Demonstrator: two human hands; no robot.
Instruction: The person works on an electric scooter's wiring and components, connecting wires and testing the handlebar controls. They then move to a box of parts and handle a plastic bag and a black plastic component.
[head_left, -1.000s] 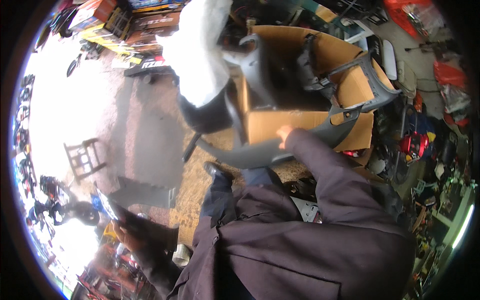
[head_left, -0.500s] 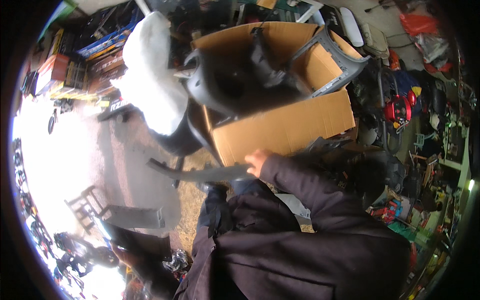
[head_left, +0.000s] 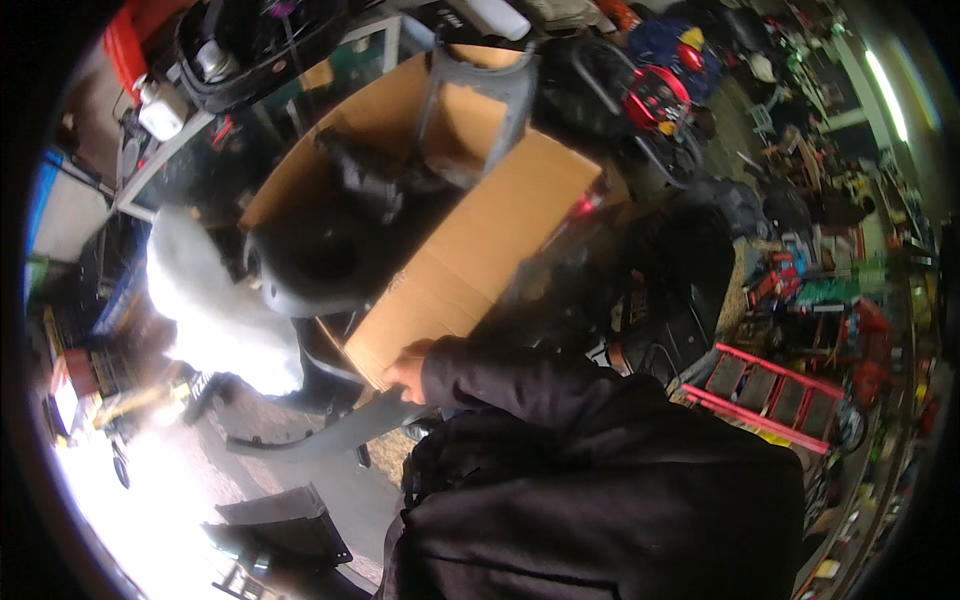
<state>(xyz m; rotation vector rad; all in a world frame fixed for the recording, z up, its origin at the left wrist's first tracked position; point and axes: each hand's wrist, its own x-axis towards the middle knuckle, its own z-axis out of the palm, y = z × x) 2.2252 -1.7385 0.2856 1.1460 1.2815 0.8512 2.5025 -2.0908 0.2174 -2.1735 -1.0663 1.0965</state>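
My right hand (head_left: pixel 408 372) is closed around the end of a long, curved, dark grey plastic trim strip (head_left: pixel 335 432), which slants down to the left. The hand is beside the near corner of a cardboard box (head_left: pixel 465 265) with open flaps. Inside the box are several dark plastic panels, among them a large curved grey one (head_left: pixel 310 265) and a grey frame-shaped piece (head_left: pixel 510 90) standing up at the far side. At the lower left is a dark flat panel (head_left: pixel 290 530) with a paler edge. My left hand does not show, so whether it holds this panel cannot be seen.
A bulky white wrapped bundle (head_left: pixel 215 310) stands left of the box. Behind it is a glass-topped case with a pale frame (head_left: pixel 165 165). To the right lie a black bag-like object (head_left: pixel 680 310) and a red ladder-like frame (head_left: pixel 770 395). A red machine (head_left: pixel 657 98) is farther back.
My view has turned to the right, so the box appears shifted left and tilted. My right hand still grips the trim strip. My left hand, seen earlier at a dark panel, is out of sight.
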